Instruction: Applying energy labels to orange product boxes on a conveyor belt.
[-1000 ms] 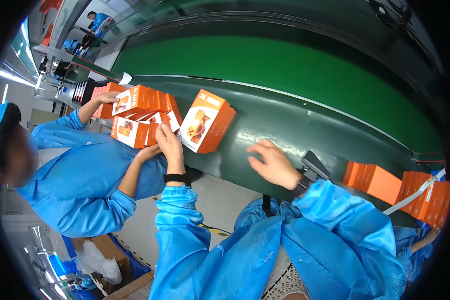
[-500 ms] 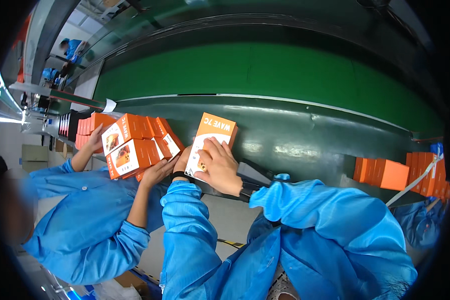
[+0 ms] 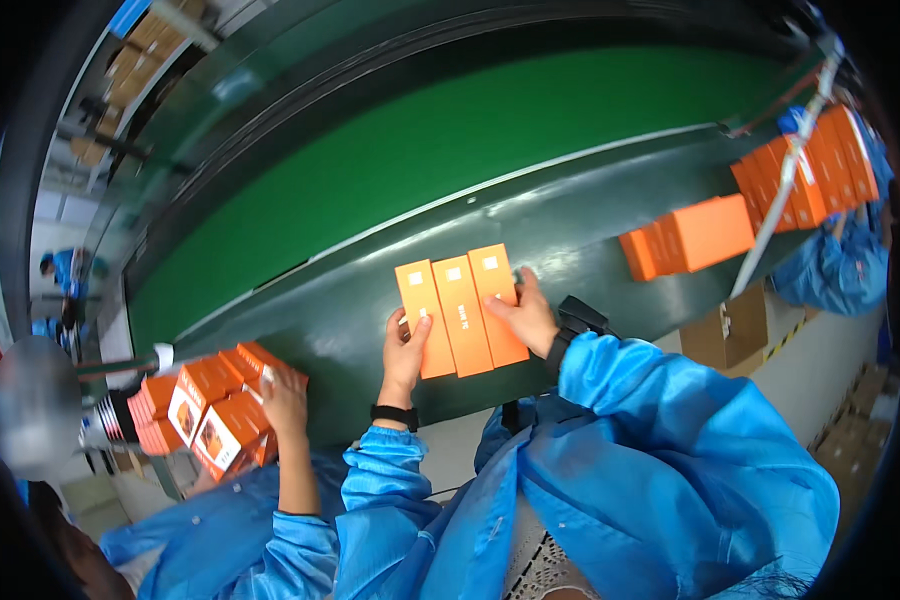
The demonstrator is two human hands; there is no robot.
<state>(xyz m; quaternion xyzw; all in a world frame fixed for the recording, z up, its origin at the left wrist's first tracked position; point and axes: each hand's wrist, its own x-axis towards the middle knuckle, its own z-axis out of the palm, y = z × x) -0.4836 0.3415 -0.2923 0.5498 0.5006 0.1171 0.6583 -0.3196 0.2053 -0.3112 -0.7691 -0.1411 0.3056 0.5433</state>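
Three narrow orange cardboard boxes (image 3: 460,315) stand pressed together in a row, long sides touching, each with a small white label near its far end. My left hand (image 3: 404,350) grips the row from the left, its thumb on the nearest box. On the other side my right hand (image 3: 527,315) holds the row, thumb on the rightmost box's upper face and fingers along its outer side. The undersides are hidden, so I cannot tell whether the boxes rest on the dark green worktop (image 3: 570,270). Black bands circle both my wrists.
At left, a co-worker's hand (image 3: 288,400) lies on a cluster of orange-and-white boxes (image 3: 210,405). More orange boxes (image 3: 710,235) stand on the right, with taller rows (image 3: 805,170) behind a pale diagonal strap (image 3: 785,190). A bright green conveyor belt (image 3: 420,150) runs beyond the worktop.
My view has swung right. Before, my hands were on one orange-and-white box lying face up; now they hold three boxes in a row. The co-worker's boxes sit lower left in view.
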